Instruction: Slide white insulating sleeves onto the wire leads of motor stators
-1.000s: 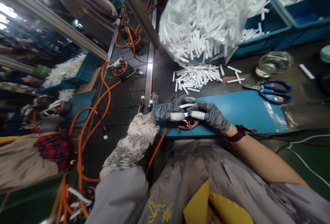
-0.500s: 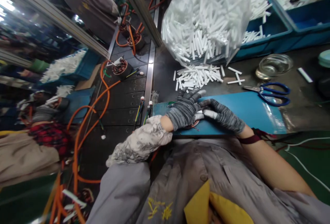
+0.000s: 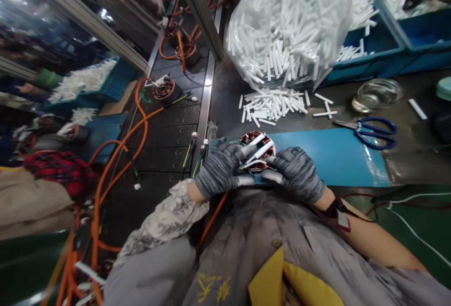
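A round motor stator [image 3: 267,161] with copper windings lies on a blue mat in front of me. White sleeves [image 3: 263,151] stretch across its top, and thin leads come out at its near side. My left hand [image 3: 222,167], in a grey striped glove with white fingertips, grips the stator's left side, fingers by the sleeves and thumb low. On the opposite side my right hand [image 3: 299,174], gloved alike, holds the right edge between fingers and thumb. The undersides of both grips are hidden.
Beyond the mat [image 3: 327,155] lies a pile of white tubes [image 3: 275,105] before a full plastic bag [image 3: 289,24]. Blue-handled scissors [image 3: 375,132] and a glass dish [image 3: 377,95] sit to the right. Leftward, stators [image 3: 165,90] with orange cables rest on a conveyor [image 3: 176,129]; other people work beyond.
My hands have drawn apart from over the stator to its two sides. The windings and white sleeves, mostly covered before, now show between them.
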`<state>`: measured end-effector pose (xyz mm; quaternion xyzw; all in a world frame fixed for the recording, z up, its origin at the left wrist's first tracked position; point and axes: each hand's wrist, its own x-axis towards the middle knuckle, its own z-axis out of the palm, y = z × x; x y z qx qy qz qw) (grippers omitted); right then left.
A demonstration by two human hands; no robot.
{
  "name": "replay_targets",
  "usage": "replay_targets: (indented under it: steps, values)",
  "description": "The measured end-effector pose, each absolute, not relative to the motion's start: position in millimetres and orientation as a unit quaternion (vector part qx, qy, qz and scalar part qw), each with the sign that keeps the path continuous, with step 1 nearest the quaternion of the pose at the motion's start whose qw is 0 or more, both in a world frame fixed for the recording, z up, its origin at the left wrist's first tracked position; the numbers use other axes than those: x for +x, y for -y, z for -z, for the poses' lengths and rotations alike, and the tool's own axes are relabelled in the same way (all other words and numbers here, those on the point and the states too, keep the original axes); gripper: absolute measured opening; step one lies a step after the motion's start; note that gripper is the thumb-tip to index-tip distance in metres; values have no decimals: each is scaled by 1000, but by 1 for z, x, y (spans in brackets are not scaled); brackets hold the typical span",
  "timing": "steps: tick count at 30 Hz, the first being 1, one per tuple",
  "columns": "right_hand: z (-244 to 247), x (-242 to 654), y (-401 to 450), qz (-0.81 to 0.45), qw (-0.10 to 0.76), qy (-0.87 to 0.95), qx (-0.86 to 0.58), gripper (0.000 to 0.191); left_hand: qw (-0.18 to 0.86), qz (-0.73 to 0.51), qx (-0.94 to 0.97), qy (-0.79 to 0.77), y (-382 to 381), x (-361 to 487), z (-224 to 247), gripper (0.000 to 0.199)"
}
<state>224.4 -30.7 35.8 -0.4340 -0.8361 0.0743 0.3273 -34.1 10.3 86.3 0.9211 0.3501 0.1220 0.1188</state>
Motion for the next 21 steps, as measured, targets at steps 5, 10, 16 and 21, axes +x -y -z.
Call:
replay_targets:
  steps: [5, 10, 16, 21]
  values:
    - [-45, 205, 24, -41, 354, 846, -397, 48, -37, -178, 939, -293, -2, -42, -52, 53]
    - [-54, 225, 34, -117, 318, 879, -334, 47, -123, -166, 940, -270, 16, -38, -47, 44]
    - [-54, 257, 23, -246, 291, 851, -362, 52, -99, -174, 928, -313, 45, -13, -39, 46]
    - [-56, 294, -20, -234, 243, 796, -502, 43, -95, -235, 889, -380, 39, -11, -20, 53]
